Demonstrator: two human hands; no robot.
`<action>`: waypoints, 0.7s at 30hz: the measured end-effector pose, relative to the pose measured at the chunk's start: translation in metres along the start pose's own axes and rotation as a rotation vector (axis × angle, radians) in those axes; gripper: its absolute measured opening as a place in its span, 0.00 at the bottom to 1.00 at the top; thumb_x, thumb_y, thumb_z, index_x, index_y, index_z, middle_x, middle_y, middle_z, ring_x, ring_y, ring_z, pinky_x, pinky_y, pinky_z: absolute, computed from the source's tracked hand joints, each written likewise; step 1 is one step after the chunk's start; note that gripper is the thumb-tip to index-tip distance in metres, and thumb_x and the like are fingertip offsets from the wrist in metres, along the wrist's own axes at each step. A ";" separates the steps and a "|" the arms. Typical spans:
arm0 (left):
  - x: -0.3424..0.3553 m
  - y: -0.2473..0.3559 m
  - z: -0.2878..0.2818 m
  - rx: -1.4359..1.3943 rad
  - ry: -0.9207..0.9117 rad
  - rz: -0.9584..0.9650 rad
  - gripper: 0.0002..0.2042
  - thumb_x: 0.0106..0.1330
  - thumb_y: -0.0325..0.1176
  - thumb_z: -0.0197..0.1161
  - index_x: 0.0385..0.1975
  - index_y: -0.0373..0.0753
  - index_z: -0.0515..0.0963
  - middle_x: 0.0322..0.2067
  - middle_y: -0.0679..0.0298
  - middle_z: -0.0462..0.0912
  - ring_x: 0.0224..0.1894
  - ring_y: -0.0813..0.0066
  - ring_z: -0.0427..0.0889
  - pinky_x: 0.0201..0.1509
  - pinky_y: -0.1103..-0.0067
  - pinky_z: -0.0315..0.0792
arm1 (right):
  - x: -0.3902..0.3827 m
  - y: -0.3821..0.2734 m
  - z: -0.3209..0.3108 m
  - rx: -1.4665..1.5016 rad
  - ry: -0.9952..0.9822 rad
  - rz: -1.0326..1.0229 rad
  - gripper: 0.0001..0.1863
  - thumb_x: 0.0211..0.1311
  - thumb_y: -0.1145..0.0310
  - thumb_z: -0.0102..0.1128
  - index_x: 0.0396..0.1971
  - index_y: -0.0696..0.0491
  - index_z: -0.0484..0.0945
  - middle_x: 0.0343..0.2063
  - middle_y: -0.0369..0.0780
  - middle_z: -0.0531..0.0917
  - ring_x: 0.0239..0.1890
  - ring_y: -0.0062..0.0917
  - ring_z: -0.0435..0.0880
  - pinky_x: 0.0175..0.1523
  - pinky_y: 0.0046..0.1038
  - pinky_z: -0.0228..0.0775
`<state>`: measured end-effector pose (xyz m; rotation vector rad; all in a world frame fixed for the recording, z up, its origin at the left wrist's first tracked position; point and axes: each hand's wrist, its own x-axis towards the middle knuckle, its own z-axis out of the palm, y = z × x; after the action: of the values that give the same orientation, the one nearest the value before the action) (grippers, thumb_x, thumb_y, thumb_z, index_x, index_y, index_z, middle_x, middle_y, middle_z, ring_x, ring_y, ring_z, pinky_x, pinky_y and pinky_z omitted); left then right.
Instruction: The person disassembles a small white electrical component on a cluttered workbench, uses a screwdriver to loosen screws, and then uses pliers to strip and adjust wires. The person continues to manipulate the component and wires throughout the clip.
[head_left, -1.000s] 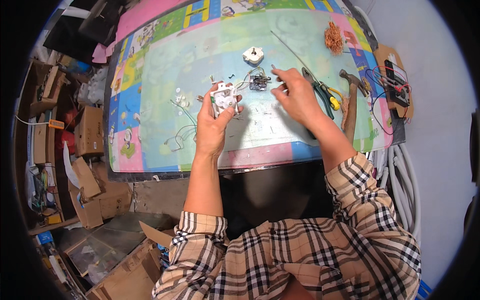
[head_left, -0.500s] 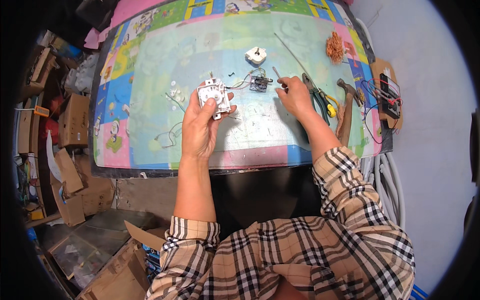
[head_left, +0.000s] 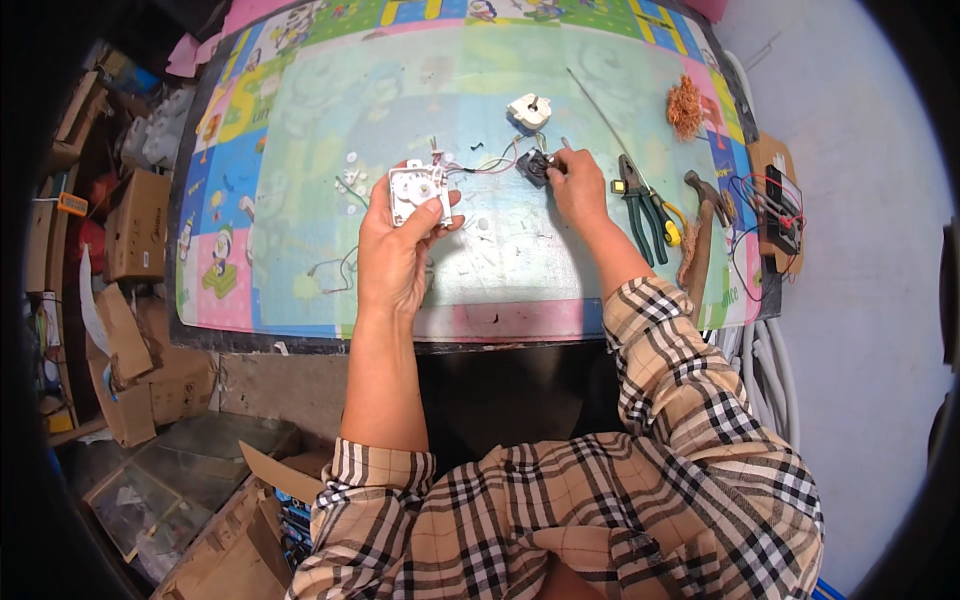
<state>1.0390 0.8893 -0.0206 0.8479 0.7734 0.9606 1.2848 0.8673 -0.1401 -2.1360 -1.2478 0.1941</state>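
Note:
My left hand (head_left: pixel 400 235) holds a white plastic gear housing (head_left: pixel 418 195), its thumb across the face and its fingers behind. Round white gears show inside it. Thin wires (head_left: pixel 485 168) run from the housing to a small black part (head_left: pixel 532 168) on the table. My right hand (head_left: pixel 580 190) pinches the right side of this black part between thumb and fingertips. The tip of a thin rod-like tool sticks up past those fingers; the rest of it is hidden. Just beyond lies a white, round-cornered timer-like unit (head_left: pixel 528 113) with a short shaft.
To the right lie green-handled pliers (head_left: pixel 642 215), a yellow-and-black handled tool (head_left: pixel 668 225), a hammer (head_left: pixel 697 240) and a long thin rod (head_left: pixel 597 110). Farther off are a copper wire bundle (head_left: pixel 685 107) and a black meter with leads (head_left: pixel 783 205). Small white pieces (head_left: pixel 352 180) sit left.
My right hand has moved left and closed onto the black part, which is now turned and tilted. The housing in my left hand has been turned slightly. The whole view has shifted a little.

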 end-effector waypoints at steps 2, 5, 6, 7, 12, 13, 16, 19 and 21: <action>0.001 0.001 0.003 -0.010 0.031 -0.036 0.26 0.60 0.21 0.59 0.58 0.30 0.58 0.44 0.53 0.76 0.43 0.65 0.80 0.42 0.73 0.80 | 0.010 0.013 -0.001 0.155 0.013 0.080 0.11 0.51 0.69 0.64 0.36 0.53 0.79 0.31 0.42 0.79 0.34 0.31 0.80 0.40 0.31 0.71; -0.002 0.000 -0.003 0.037 0.056 -0.079 0.25 0.59 0.22 0.59 0.57 0.29 0.59 0.42 0.54 0.77 0.41 0.66 0.81 0.40 0.74 0.80 | 0.018 0.011 -0.017 0.484 -0.043 0.239 0.07 0.59 0.70 0.59 0.35 0.55 0.77 0.29 0.37 0.81 0.30 0.21 0.80 0.36 0.23 0.72; -0.002 0.000 -0.005 0.056 0.064 -0.086 0.24 0.60 0.23 0.59 0.56 0.29 0.60 0.41 0.54 0.77 0.40 0.65 0.81 0.39 0.74 0.80 | 0.018 0.006 -0.024 0.698 -0.080 0.343 0.07 0.60 0.69 0.58 0.35 0.56 0.77 0.29 0.37 0.81 0.30 0.20 0.80 0.36 0.22 0.72; -0.001 -0.002 -0.007 0.084 0.074 -0.096 0.23 0.61 0.23 0.59 0.55 0.29 0.60 0.41 0.54 0.77 0.40 0.65 0.82 0.39 0.74 0.81 | 0.017 0.001 -0.030 0.919 -0.120 0.454 0.07 0.61 0.69 0.57 0.36 0.56 0.77 0.29 0.36 0.81 0.31 0.20 0.80 0.36 0.21 0.72; 0.001 -0.011 0.000 0.147 0.058 -0.130 0.21 0.62 0.24 0.58 0.54 0.29 0.61 0.40 0.53 0.78 0.39 0.64 0.83 0.38 0.75 0.82 | 0.010 0.040 -0.024 0.960 -0.310 0.615 0.05 0.61 0.73 0.54 0.31 0.59 0.76 0.27 0.40 0.81 0.26 0.22 0.81 0.27 0.20 0.72; 0.001 -0.011 -0.001 0.158 0.053 -0.131 0.21 0.62 0.24 0.58 0.54 0.29 0.61 0.40 0.54 0.78 0.39 0.64 0.83 0.38 0.75 0.82 | 0.007 0.037 -0.019 0.705 -0.281 0.571 0.05 0.59 0.74 0.54 0.28 0.59 0.76 0.24 0.42 0.81 0.21 0.23 0.81 0.22 0.22 0.71; 0.003 -0.014 -0.003 0.176 0.051 -0.136 0.22 0.62 0.25 0.58 0.54 0.29 0.61 0.40 0.54 0.78 0.38 0.65 0.83 0.38 0.75 0.82 | 0.007 0.043 -0.019 0.751 -0.273 0.582 0.05 0.58 0.75 0.54 0.27 0.61 0.76 0.24 0.42 0.81 0.21 0.23 0.80 0.23 0.23 0.71; 0.009 -0.023 -0.005 0.218 0.082 -0.157 0.23 0.62 0.25 0.58 0.56 0.28 0.60 0.40 0.54 0.77 0.38 0.65 0.82 0.37 0.74 0.82 | 0.005 0.050 -0.016 0.531 -0.252 0.546 0.05 0.59 0.74 0.54 0.27 0.60 0.75 0.24 0.39 0.80 0.22 0.22 0.79 0.25 0.22 0.72; 0.014 -0.031 -0.009 0.230 0.119 -0.191 0.23 0.62 0.24 0.56 0.56 0.28 0.59 0.40 0.53 0.77 0.37 0.65 0.82 0.36 0.74 0.82 | 0.006 0.028 -0.029 0.823 -0.280 0.577 0.04 0.61 0.74 0.53 0.29 0.58 0.75 0.24 0.38 0.79 0.24 0.22 0.79 0.28 0.21 0.73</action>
<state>1.0478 0.8942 -0.0540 0.9032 1.0626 0.7661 1.3214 0.8495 -0.1330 -1.6804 -0.4854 1.0786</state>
